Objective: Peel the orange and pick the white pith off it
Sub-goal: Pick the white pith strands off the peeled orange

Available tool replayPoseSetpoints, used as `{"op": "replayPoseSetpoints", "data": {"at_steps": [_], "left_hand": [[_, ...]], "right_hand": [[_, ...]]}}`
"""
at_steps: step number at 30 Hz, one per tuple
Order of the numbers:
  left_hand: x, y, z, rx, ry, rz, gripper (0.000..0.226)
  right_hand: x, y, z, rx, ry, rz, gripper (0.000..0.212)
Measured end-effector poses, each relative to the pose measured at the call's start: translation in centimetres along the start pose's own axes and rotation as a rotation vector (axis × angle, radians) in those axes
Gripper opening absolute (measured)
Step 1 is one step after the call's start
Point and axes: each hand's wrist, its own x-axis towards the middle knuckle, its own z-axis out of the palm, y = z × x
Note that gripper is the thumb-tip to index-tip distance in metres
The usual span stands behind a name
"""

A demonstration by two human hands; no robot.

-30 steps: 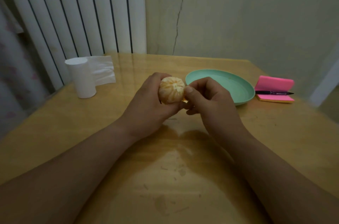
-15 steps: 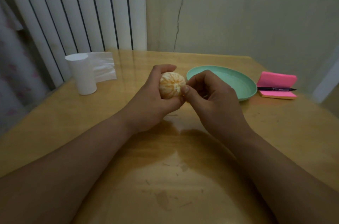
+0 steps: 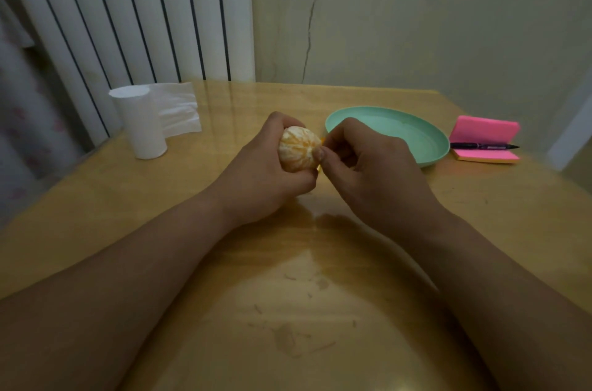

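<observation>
1. Setting: cream wall with a long crack (image 3: 312,12), white ribbed radiator (image 3: 128,6) beside it. Below, a glossy wooden bench (image 3: 320,310), scuffed toward the near edge.
2. Landmark: green plate (image 3: 443,147), on the bench, right of centre.
3. Orange (image 3: 298,148): just left of the plate, held up off the bench. Visible face bare of peel and laced with pale pith (image 3: 293,147). Near round, no marked long axis. Segment lines meeting toward the plate-side upper face, so one pole judged to point up and toward the plate.
4. Left grip (image 3: 256,179): on the orange's side away from the plate, fingers curled round the fruit from below and behind, cupping it firmly.
5. Right grip (image 3: 368,166): between orange and plate, thumb (image 3: 318,153) and forefinger pressed together at the orange's plate-side flank. Item pinched too small to make out, judged a thread of pith.
6. Deciding relation: work spot on the plate-facing flank, touching the right fingertips. Pull likely away from the fruit, toward the plate. Right grip the nearer to the plate for dropping scraps.
7. Orange fleck (image 3: 323,140): between the grips, on the plate side of the fruit, possibly leftover peel.
8. Tissue roll (image 3: 141,121): well apart from the plate, beyond the left grip.
9. Pink sticky notes (image 3: 483,131), black pen (image 3: 480,146) laid across them: just beside the plate, opposite the orange.
</observation>
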Motion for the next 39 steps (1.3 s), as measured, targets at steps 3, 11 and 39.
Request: {"op": "replayPoseSetpoints", "data": {"at_steps": [3, 11, 39], "left_hand": [[0.06, -0.03, 0.04, 0.021, 0.024, 0.008, 0.061], [-0.14, 0.1, 0.34, 0.148, 0.065, 0.065, 0.063], [-0.02, -0.19, 0.68, 0.314, 0.159, 0.103, 0.069]], "right_hand": [[0.03, -0.03, -0.01, 0.016, -0.017, 0.026, 0.019], [-0.1, -0.33, 0.01, -0.03, -0.055, 0.035, 0.016], [-0.07, 0.0, 0.32, -0.023, -0.059, 0.031, 0.009]]}}
